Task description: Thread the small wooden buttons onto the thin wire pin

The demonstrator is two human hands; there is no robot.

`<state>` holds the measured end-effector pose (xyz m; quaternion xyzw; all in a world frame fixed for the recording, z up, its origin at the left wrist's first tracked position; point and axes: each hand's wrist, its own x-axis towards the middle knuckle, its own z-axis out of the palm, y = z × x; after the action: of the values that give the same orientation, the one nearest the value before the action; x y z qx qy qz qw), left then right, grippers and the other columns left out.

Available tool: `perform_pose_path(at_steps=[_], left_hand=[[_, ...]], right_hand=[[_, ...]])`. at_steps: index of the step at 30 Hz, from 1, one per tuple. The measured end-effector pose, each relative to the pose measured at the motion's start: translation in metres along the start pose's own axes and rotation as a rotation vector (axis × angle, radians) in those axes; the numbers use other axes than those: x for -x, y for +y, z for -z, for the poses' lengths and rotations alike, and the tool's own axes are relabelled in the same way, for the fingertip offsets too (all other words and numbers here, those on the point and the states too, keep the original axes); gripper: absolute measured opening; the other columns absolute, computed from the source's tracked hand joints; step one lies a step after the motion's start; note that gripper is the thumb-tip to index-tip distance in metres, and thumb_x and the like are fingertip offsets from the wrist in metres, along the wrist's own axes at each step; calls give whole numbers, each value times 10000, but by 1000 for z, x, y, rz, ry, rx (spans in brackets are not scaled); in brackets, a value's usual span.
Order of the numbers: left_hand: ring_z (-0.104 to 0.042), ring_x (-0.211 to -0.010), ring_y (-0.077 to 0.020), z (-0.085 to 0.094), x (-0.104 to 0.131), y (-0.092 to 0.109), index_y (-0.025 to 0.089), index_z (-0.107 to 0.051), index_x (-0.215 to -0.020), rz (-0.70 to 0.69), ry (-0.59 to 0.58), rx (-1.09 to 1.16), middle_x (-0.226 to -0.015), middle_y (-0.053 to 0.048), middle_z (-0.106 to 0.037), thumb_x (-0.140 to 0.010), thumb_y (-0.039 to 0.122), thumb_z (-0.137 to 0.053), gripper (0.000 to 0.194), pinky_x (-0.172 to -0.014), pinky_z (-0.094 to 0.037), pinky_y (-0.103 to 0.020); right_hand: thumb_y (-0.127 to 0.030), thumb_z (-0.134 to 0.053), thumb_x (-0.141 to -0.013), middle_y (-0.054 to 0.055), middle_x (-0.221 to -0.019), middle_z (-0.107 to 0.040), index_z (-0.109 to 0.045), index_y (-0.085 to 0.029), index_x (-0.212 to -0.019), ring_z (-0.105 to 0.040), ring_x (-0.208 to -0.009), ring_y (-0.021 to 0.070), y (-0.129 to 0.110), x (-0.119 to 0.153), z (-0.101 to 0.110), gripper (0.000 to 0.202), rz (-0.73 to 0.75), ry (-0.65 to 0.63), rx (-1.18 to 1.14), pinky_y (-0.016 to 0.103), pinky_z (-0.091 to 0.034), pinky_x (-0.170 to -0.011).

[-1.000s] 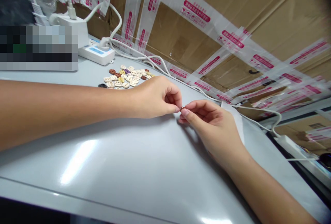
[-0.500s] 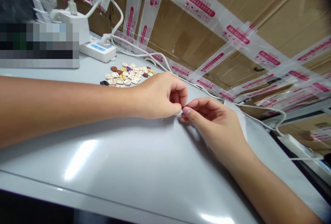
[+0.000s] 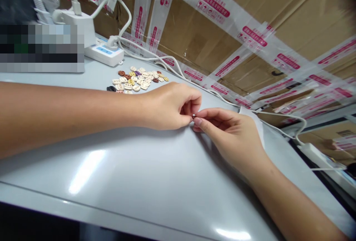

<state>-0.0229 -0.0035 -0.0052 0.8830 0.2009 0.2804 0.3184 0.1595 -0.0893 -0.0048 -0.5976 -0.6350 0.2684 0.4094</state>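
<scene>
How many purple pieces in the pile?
1: the purple piece sits toward the far side of the pile, just right of a yellow piece. Others may be hidden behind the left forearm.

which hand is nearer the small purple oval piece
Left. The left hand is right of the small purple oval piece, toward the camera; the right hand is farther right.

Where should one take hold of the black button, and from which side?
Probably pinch the rim of the black button from above, coming from the left: it appears to lie flat, its left side looks free, pale buttons crowd its right, and the left forearm is just in front.
</scene>
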Motion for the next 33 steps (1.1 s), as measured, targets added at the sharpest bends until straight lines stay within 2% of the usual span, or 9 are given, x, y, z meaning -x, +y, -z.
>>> perform_pose_path(at_steps=[15,23,33], left_hand=[[-654,-670,-87,0,1,-4,153,-665,-843,-25,-22,63,-732,32,-705,-737,58,-656,142,-600,-463,-179],[-628,-645,-76,0,1,-6,157,-684,-861,-82,-7,-10,-729,34,-699,-778,106,-637,109,-579,-427,-174],[-619,-656,-79,1,1,-7,165,-717,-883,-142,-26,-60,-754,25,-713,-803,106,-597,156,-600,-413,-186]], right_hand=[[-265,-739,-818,13,-749,-739,-726,-177,-880,-678,-693,116,3,-2,0,109,-71,-52,-98,231,-554,-701],[-296,-747,-821,21,-751,-730,-730,-171,-890,-669,-698,128,2,-3,2,144,-101,-67,-108,264,-556,-722],[-362,-818,-772,39,-816,-736,-729,-167,-902,-697,-712,142,5,-4,3,250,-177,-80,-251,297,-598,-749]])
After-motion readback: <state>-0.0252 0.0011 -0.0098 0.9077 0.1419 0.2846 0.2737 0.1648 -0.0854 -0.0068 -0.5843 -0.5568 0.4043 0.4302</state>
